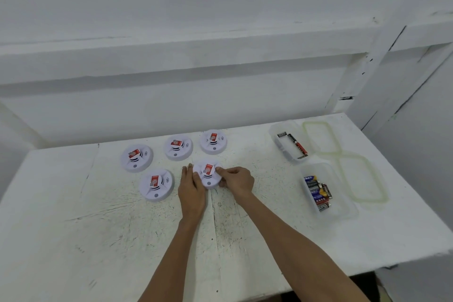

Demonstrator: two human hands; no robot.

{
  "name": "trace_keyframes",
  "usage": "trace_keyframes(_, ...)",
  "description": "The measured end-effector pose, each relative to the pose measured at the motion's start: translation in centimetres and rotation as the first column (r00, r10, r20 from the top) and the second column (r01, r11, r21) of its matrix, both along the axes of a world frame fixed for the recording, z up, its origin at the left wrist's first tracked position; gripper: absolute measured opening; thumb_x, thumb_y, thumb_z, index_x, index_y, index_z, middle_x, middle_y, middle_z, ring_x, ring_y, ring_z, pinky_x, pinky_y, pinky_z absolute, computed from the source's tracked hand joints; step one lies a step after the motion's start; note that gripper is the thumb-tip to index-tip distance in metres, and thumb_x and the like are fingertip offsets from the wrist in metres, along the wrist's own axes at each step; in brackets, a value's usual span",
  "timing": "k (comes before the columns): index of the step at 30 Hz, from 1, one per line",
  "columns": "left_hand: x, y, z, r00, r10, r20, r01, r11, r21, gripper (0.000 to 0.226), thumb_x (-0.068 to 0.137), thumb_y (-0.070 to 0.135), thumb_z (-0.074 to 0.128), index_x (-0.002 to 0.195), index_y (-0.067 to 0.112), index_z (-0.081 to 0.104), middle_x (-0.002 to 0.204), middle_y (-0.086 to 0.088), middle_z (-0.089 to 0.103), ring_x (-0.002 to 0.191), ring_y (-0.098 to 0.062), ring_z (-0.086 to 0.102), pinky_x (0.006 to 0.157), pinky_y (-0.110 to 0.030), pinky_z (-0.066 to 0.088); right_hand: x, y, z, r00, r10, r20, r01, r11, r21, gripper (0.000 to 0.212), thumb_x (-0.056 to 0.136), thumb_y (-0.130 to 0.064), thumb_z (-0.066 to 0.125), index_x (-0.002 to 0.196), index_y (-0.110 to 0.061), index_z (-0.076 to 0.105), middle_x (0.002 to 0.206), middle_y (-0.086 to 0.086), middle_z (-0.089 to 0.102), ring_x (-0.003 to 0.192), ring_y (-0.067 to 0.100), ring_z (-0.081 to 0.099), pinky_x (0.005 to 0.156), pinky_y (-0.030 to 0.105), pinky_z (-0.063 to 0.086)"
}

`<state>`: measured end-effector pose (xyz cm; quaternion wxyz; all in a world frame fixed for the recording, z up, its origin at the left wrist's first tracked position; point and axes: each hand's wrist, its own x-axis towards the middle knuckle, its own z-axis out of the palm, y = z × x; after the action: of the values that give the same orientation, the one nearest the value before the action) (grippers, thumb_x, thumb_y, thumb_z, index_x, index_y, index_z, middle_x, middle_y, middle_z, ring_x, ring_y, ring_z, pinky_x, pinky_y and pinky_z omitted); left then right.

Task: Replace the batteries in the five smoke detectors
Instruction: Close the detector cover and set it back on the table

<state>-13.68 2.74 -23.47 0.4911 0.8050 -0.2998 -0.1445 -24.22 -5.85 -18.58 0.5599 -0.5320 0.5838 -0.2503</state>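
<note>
Several round white smoke detectors with red labels lie on the white table (pixel 98 228). The nearest right detector (pixel 207 175) sits between my hands. My left hand (pixel 192 189) lies with straight fingers against its left side. My right hand (pixel 236 180) curls its fingers around the detector's right edge. Other detectors lie at the near left (pixel 156 184), far left (pixel 136 157), back middle (pixel 178 146) and back right (pixel 213 141). A clear tub (pixel 340 213) at the right holds several batteries (pixel 318 192). A second clear tub (pixel 275 131) behind it holds a few batteries (pixel 297 145).
Two clear lids with greenish rims lie at the table's right side, one at the back (pixel 321 138) and one nearer (pixel 361 178). A white wall with ledges rises behind the table. The table's front right corner drops off near the lower right.
</note>
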Motion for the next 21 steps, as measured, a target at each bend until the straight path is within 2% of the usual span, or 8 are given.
trace_keyframes(5,-0.3,0.1,-0.4,0.999,0.022,-0.036,-0.024,0.999,-0.04,0.047,0.113,0.023,0.037,0.155,0.005,0.043,0.161,-0.013,0.044,0.151,-0.029,0.038,0.124,-0.046,0.034,-0.4,0.2,0.1,0.999,-0.019,0.027,0.018,1.0,0.021,0.031,0.087,-0.041,0.074,0.083,-0.011,0.07,0.069,-0.002,0.075,0.06,0.012,0.074,0.081,0.035,0.061)
trace_keyframes(12,-0.5,0.8,0.3,0.994,0.029,-0.108,-0.044,0.989,-0.14,0.045,0.112,0.023,0.042,0.154,0.007,0.046,0.154,-0.009,0.054,0.141,-0.025,0.051,0.116,-0.047,0.046,-0.3,0.6,0.1,0.999,-0.021,-0.037,0.02,0.999,-0.035,0.024,0.096,-0.034,0.061,0.092,-0.013,0.071,0.071,-0.004,0.076,0.06,0.008,0.073,0.081,0.031,0.06)
trace_keyframes(17,-0.8,0.7,1.1,0.997,-0.018,-0.08,0.003,0.984,-0.179,0.043,0.111,0.021,0.045,0.154,0.014,0.046,0.154,-0.006,0.053,0.139,-0.023,0.053,0.111,-0.036,0.047,-1.2,-0.3,1.1,0.998,0.06,0.009,-0.06,0.997,0.038,0.013,0.095,-0.017,0.06,0.096,-0.007,0.069,0.081,0.006,0.077,0.067,0.017,0.075,0.078,0.031,0.062)
trace_keyframes(21,-1.4,-0.2,2.0,0.999,-0.035,0.025,0.039,0.984,-0.173,0.05,0.105,0.034,0.044,0.153,0.018,0.047,0.156,-0.007,0.049,0.145,-0.027,0.044,0.12,-0.057,0.038,-3.0,-2.1,2.4,0.986,0.164,-0.04,-0.167,0.984,-0.066,0.017,0.094,-0.019,0.058,0.094,-0.006,0.068,0.082,0.007,0.076,0.065,0.015,0.075,0.069,0.026,0.059)
